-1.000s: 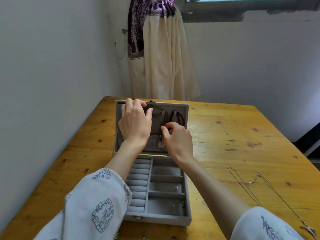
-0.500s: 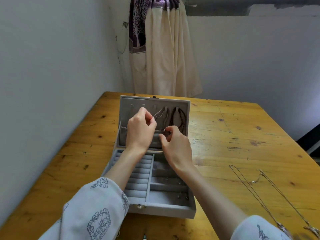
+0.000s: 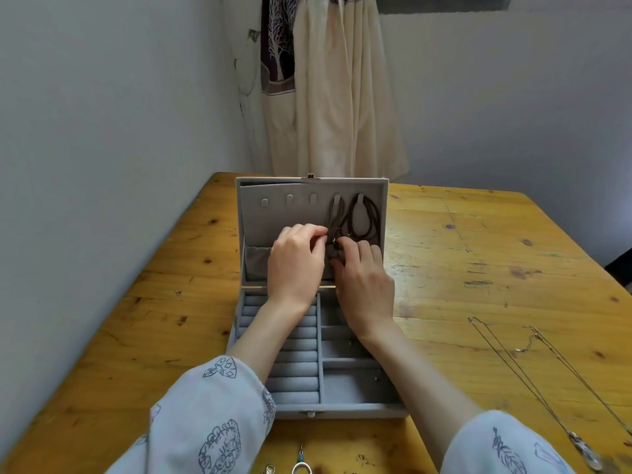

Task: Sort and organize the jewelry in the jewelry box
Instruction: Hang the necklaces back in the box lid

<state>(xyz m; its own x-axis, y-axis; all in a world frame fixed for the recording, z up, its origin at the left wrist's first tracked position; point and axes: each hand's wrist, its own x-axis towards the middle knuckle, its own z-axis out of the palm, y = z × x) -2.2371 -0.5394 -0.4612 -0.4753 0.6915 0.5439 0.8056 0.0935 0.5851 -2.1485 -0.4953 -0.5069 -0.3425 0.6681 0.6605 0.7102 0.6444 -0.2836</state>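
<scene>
Jewelry box, grey, velvet-lined: it sits open on a yellow wooden table, toward the table's left half, directly in front of you. Its front wall with the small clasp faces you; its lid stands nearly upright at the far side, inner face turned your way. The tray's long axis runs from you toward the far wall.

Tray contents: ring rolls fill the left column; open compartments lie on the right, with a few tiny items too small to identify.

Lid contents: a row of hooks along the top and a pocket at the bottom left. A dark beaded necklace hangs from the rightmost hook; a thinner cord hangs from the hook beside it.

Your left hand and right hand meet in front of the lid, just below the cord. Each grip is closed, fingertips pinched on something small and metallic between them; whether it belongs to the cord I cannot tell.

Loose on the table: two thin chain necklaces to your right, well apart from the box; an earring at the near edge.

Room: pale plain walls meeting in a corner, a cream curtain with a purple tree-print panel hanging behind the table.
</scene>
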